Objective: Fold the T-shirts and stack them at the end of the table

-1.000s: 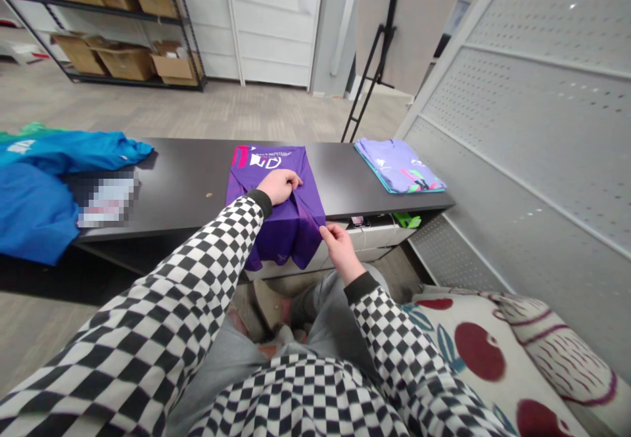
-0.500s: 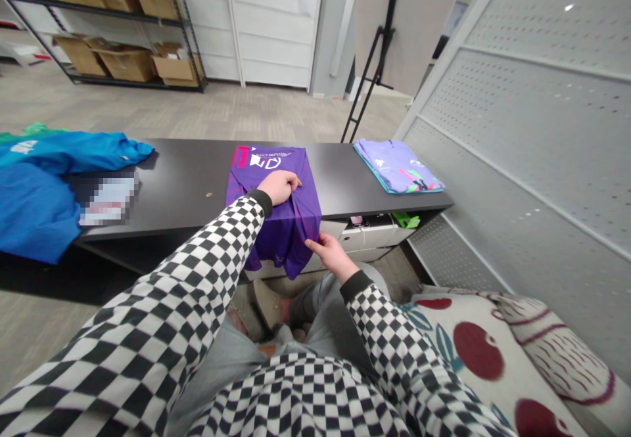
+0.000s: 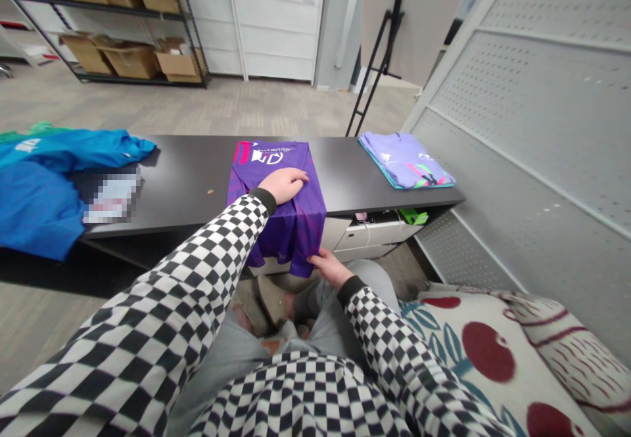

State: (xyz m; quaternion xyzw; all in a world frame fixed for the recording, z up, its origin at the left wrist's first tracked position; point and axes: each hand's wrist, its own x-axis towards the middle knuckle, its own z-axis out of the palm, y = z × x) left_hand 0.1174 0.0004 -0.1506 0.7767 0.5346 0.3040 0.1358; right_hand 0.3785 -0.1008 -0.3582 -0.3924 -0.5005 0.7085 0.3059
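A purple T-shirt (image 3: 300,217) with white print and a pink patch lies partly folded on the dark tabletop (image 3: 192,190), its near end hanging over the front edge. My left hand (image 3: 284,184) rests flat on the middle of the shirt, palm down, fingers stretched to the right. Down at the hanging part, my right hand (image 3: 331,266) pinches the shirt's lower right edge between thumb and fingers. To the right, a lavender T-shirt (image 3: 401,154) lies folded on top of a teal one.
Blue shirts (image 3: 39,187) are heaped at the table's left end, beside a blurred-out packet (image 3: 113,197). White drawers (image 3: 369,234) sit under the tabletop. A perforated metal panel (image 3: 532,128) stands at the right, near a patterned cushion (image 3: 473,345). Cardboard boxes (image 3: 131,59) fill a rack behind.
My right hand has drawn the hanging edge slightly down and right, so the shirt's right side lies flatter. My left hand has flattened, its fingers now stretched out over the cloth.
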